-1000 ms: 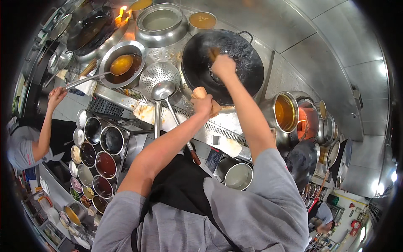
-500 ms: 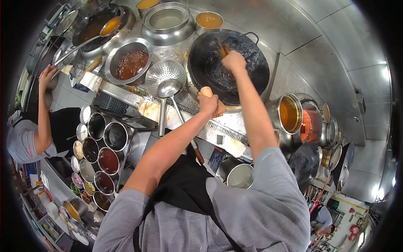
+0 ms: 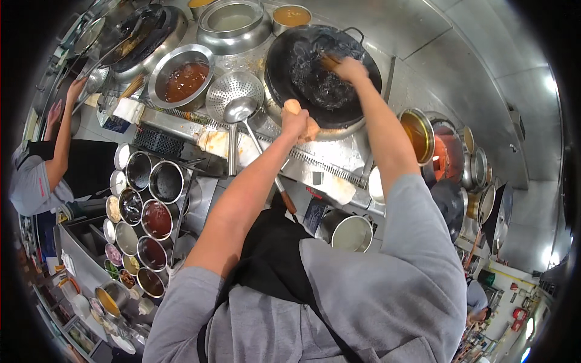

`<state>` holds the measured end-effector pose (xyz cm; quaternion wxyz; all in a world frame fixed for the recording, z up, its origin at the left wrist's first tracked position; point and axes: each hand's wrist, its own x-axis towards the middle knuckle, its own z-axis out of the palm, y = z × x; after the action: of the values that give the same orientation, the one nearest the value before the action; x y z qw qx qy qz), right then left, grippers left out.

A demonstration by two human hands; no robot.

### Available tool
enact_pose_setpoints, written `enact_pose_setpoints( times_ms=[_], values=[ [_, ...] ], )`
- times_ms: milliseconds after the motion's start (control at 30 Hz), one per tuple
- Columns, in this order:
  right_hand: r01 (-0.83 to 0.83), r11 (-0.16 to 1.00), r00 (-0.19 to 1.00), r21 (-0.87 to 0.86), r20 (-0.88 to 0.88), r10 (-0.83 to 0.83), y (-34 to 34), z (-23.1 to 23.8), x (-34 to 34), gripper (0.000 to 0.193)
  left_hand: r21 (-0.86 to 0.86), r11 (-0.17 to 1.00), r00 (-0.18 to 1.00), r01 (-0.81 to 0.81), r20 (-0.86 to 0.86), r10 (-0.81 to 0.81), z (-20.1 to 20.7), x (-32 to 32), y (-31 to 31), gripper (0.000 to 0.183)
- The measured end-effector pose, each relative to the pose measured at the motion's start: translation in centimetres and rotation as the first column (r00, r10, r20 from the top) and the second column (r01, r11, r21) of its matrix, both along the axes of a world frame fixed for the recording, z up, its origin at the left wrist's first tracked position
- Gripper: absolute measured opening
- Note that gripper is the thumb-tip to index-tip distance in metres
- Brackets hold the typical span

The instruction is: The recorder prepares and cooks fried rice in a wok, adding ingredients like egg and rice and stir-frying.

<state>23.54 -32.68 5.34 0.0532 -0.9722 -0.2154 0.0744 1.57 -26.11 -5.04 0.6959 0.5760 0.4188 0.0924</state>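
In front of me a large black wok (image 3: 279,68) sits on the stove, with water swirling in its bowl. My right hand (image 3: 351,71) is closed around a bamboo wok brush (image 3: 329,62), whose far end is over the wet inside of the wok. At the wok's near rim, my left hand (image 3: 295,123) grips a folded tan cloth (image 3: 311,129), part of which sticks out above the fist. Left of that hand, a steel ladle (image 3: 240,109) rests on a perforated strainer (image 3: 227,91); the ladle's wooden-ended handle points toward me.
A steel bowl of red-brown sauce (image 3: 157,85) and a wide steel pot (image 3: 261,37) stand left of the wok. Oil fills a pot (image 3: 428,130) at right. Several sauce tins (image 3: 152,253) line the lower left. A co-worker (image 3: 37,184) handles another wok (image 3: 177,30).
My right hand and the brush have shifted right within the wok, and the brush has tilted flatter. The co-worker's second hand has come into view, and their ladle has moved. The view has shifted slightly.
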Motion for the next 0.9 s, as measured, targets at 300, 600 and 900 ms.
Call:
enact_pose_setpoints(
  times_ms=[300, 600, 900],
  values=[
    [-0.217, 0.953, 0.921, 0.211, -0.280, 0.271, -14.3, 2.7, -18.3, 0.045, 0.417, 0.904, 0.996, 0.094, -0.031, -0.090, -0.3, -4.5, 3.7, 0.072],
    [-0.020, 0.809, 0.998, 0.587, -0.037, 0.051, -24.0, -1.0, -15.7, 0.052, 0.655, 0.744, 0.991, 0.130, -0.074, -0.108, 12.0, -4.7, 1.2, 0.073],
    [0.254, 0.708, 0.931, 0.659, -0.364, 0.005, -18.2, -0.3, -17.7, 0.055, 0.837, 0.511, 0.972, 0.195, -0.094, -0.216, 21.5, -1.7, -3.0, 0.074]
  ],
)
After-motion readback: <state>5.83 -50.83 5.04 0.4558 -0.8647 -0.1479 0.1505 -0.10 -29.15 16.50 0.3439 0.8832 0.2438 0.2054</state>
